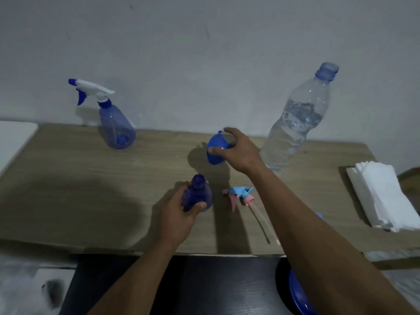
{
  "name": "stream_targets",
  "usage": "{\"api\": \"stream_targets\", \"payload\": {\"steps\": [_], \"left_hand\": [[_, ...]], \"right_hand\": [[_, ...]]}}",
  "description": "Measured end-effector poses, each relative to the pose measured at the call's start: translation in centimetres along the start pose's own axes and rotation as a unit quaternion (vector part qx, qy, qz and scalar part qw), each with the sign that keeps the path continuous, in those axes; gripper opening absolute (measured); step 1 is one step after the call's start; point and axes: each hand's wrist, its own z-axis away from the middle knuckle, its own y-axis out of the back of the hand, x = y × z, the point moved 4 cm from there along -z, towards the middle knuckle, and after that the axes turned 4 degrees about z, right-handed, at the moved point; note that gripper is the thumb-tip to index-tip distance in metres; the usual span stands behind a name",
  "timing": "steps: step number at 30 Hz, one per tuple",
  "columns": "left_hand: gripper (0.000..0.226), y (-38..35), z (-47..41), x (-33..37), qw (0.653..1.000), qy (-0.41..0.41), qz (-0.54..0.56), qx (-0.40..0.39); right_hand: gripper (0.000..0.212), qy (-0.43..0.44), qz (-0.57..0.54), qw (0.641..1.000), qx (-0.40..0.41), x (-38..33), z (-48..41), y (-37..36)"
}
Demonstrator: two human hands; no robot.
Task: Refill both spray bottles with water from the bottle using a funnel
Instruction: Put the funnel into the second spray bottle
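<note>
Worktop (68, 178): pale wood grain; carries everything below
Capped spray bottle (117, 126): blue, with a white-and-blue trigger head screwed on; stands well to the left of and behind the open spray bottle, near the wall
Left hand (179, 214): grasping the open spray bottle; fingers and thumb curled round its body
Open spray bottle (197, 194): dark blue; neck bare and pointing up; near the worktop's front middle
Funnel (216, 148): blue; behind the open spray bottle and slightly to its right; tilted, wide mouth facing left; apart from the bottle's neck
Right hand (238, 151): grasping the funnel; thumb on the near rim, fingers over the far rim
Spray head (241, 194): pink and light blue; lies on its side just right of the open spray bottle; dip tube runs toward the front edge
Water bottle (295, 123): clear, uncapped, partly filled; upright, right of and behind the open spray bottle
Napkins (384, 196): white stack; far right of the open spray bottle
</note>
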Motion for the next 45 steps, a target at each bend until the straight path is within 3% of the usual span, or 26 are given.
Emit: {"api": "stream_targets", "payload": {"steps": [8, 14, 24, 32, 42, 45], "left_hand": [[0.047, 0.2, 0.6, 1.1, 1.000, 0.004, -0.015, -0.019], [0.048, 0.4, 0.5, 1.1, 0.999, 0.007, -0.023, -0.028], [0.048, 0.4, 0.6, 1.4, 0.999, 0.012, -0.034, -0.033], [0.051, 0.5, 1.0, 2.2, 0.999, 0.013, -0.018, -0.041], [0.049, 0.8, 1.1, 2.0, 0.998, 0.027, -0.034, -0.036], [0.051, 0.8, 1.0, 1.7, 0.999, 0.032, -0.030, -0.031]], "right_hand": [[0.053, 0.012, -0.088, 0.996, -0.011, -3.4, 4.3, 1.8], [0.081, 0.027, -0.049, 0.994, -0.090, -4.4, 6.6, 1.7], [0.105, 0.042, 0.027, 0.993, -0.105, -4.6, 7.7, 1.2], [0.093, 0.056, 0.003, 0.995, -0.088, -4.5, 8.2, 2.3], [0.094, 0.075, -0.021, 0.992, -0.101, -5.0, 8.6, 1.9], [0.099, 0.098, 0.049, 0.988, -0.112, -5.4, 8.7, 1.1]]}}
